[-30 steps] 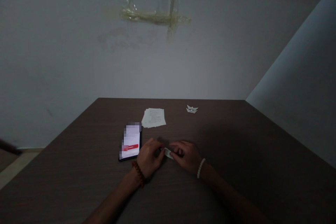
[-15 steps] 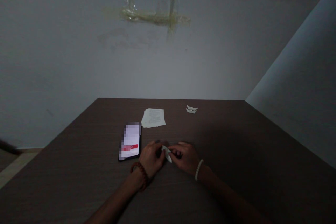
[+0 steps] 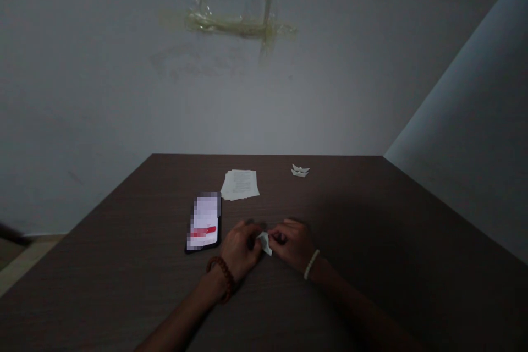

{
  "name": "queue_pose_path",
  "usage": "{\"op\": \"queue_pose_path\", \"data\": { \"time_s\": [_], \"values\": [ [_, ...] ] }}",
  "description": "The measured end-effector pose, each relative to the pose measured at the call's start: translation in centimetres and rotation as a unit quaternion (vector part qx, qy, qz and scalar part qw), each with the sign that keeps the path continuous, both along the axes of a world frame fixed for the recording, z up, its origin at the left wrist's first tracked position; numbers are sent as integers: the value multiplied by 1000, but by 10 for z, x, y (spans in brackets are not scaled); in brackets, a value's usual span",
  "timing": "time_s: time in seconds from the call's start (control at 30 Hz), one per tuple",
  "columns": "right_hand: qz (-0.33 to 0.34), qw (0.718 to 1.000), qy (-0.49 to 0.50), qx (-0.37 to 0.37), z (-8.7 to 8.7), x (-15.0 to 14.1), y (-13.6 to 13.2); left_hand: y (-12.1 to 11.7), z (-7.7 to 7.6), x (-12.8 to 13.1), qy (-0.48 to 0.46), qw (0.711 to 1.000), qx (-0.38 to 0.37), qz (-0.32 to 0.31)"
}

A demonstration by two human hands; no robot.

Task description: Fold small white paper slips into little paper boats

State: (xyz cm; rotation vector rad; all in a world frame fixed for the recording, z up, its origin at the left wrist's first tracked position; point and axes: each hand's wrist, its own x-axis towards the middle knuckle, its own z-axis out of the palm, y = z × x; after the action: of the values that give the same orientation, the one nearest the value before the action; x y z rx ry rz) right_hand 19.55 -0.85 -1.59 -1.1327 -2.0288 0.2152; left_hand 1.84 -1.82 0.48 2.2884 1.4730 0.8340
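A small folded piece of white paper (image 3: 265,242) is between my two hands, low over the middle of the table. My left hand (image 3: 241,246), with a brown bead bracelet on its wrist, pinches the paper's left side between thumb and fingers. From the right, my right hand (image 3: 292,242) pinches the paper's other edge; a pale bead bracelet circles that wrist. The fingers cover part of the paper, so its full folded shape is hidden. Two small paper boats (image 3: 300,171) stand close together farther back on the table.
A stack of printed paper sheets (image 3: 240,185) lies beyond my left hand. To the left of that hand rests a phone (image 3: 203,222) with its screen lit. The brown table (image 3: 124,286) meets a grey wall (image 3: 330,77) bearing strips of yellowed tape (image 3: 231,27).
Both hands still hold the paper. The fingers have shifted slightly, and more of the paper's face shows between them. The whole view has moved a little.
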Motion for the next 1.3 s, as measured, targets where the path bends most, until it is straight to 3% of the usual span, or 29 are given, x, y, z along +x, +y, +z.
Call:
{"op": "queue_pose_path", "data": {
  "time_s": [0.2, 0.33, 0.73, 1.0, 1.3],
  "values": [
    [18, 999, -18, -38, 3, 3, 1, 5, -7, -7, 2, 998, 34, -58],
    [50, 996, -36, -58, 3, 8, 4, 5, -3, -11, 19, 993, 48, -106],
    [121, 988, -83, -49, 8, 25, 6, 8, -1, -18, 86, 972, 53, -214],
    [123, 988, -87, -45, 11, 24, 3, 4, 0, -20, 83, 973, 60, -209],
    [90, 991, -90, -44, 5, 18, 4, 8, -9, -15, 76, 983, 58, -155]
  ]
}}
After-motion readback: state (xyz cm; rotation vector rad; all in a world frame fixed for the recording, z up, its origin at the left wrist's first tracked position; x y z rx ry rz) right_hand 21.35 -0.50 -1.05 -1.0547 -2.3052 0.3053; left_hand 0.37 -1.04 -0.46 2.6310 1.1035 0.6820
